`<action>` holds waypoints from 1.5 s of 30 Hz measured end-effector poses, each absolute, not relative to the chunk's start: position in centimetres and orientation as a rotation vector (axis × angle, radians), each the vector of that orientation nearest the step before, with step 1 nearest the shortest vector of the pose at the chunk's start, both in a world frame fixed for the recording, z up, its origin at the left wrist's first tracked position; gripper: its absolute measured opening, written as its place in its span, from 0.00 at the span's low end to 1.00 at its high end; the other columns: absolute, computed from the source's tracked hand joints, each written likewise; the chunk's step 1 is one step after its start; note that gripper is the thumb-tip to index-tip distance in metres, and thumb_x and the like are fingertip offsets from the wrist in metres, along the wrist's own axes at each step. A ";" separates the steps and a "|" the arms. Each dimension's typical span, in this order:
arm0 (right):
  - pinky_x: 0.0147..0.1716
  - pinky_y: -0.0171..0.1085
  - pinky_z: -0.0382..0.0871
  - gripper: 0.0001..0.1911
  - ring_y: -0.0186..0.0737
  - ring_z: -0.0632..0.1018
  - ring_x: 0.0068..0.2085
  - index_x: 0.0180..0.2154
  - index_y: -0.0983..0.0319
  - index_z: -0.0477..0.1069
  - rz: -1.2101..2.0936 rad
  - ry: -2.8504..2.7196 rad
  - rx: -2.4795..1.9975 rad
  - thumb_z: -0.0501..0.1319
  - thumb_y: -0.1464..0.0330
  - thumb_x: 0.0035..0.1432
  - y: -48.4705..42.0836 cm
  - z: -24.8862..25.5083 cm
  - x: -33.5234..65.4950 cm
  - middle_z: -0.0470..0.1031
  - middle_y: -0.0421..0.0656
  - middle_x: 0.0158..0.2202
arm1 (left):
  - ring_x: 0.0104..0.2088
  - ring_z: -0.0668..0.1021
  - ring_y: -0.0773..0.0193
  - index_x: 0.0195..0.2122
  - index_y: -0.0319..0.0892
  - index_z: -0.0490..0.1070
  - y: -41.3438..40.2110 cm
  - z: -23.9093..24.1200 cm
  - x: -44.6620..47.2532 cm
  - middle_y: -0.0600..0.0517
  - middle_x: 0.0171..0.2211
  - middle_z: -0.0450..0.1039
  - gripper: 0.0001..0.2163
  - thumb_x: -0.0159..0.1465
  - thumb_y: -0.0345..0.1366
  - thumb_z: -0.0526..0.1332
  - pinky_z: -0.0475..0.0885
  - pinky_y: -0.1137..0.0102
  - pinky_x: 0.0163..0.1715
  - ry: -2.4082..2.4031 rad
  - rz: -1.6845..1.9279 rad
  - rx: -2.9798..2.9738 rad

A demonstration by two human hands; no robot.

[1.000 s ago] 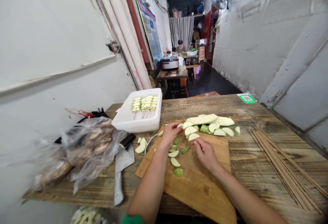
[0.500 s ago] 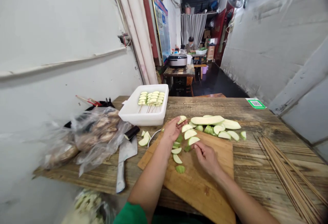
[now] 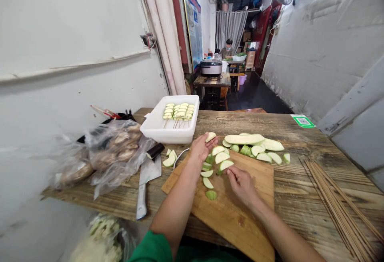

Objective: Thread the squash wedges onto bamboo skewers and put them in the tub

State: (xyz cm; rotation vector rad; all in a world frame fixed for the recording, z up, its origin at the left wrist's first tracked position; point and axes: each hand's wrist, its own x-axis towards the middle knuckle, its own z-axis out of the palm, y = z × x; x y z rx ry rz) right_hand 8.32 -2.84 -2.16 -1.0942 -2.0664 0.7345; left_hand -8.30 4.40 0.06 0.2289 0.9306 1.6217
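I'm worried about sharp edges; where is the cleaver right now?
In the head view, the cleaver lies at left on the table, between the plastic bag and the cutting board.

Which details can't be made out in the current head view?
All in the head view:
- Right hand: inside of its grip, hidden by its own fingers.
- Cleaver: far end of the blade, covered by the dark piece.
- Poster: lettering, too small.
- Lowest bag: cut off by the bottom edge.
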 end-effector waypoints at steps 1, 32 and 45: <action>0.22 0.30 0.58 0.13 0.34 0.69 0.21 0.28 0.62 0.68 0.742 -2.064 -1.087 0.47 0.69 0.58 -2.9 -2.2 8.3 0.70 0.39 0.20 | 0.34 0.78 0.57 0.30 0.33 0.66 4.4 0.1 -8.3 0.42 0.28 0.74 0.05 0.55 0.30 0.60 0.73 0.63 0.37 0.936 1.621 0.232; 0.24 0.32 0.61 0.14 0.36 0.72 0.23 0.29 0.62 0.69 0.751 -2.066 -1.114 0.46 0.69 0.58 -2.9 -2.4 8.3 0.73 0.41 0.22 | 0.27 0.77 0.65 0.32 0.33 0.69 4.6 -0.6 -8.3 0.47 0.26 0.74 0.07 0.52 0.31 0.62 0.73 0.64 0.35 1.055 1.680 0.412; 0.22 0.31 0.60 0.13 0.36 0.70 0.21 0.28 0.62 0.68 0.718 -2.061 -1.104 0.46 0.69 0.58 -3.0 -2.4 8.2 0.70 0.40 0.20 | 0.26 0.77 0.64 0.29 0.33 0.69 4.6 -0.6 -7.8 0.47 0.24 0.73 0.07 0.51 0.31 0.63 0.74 0.64 0.33 1.071 1.642 0.422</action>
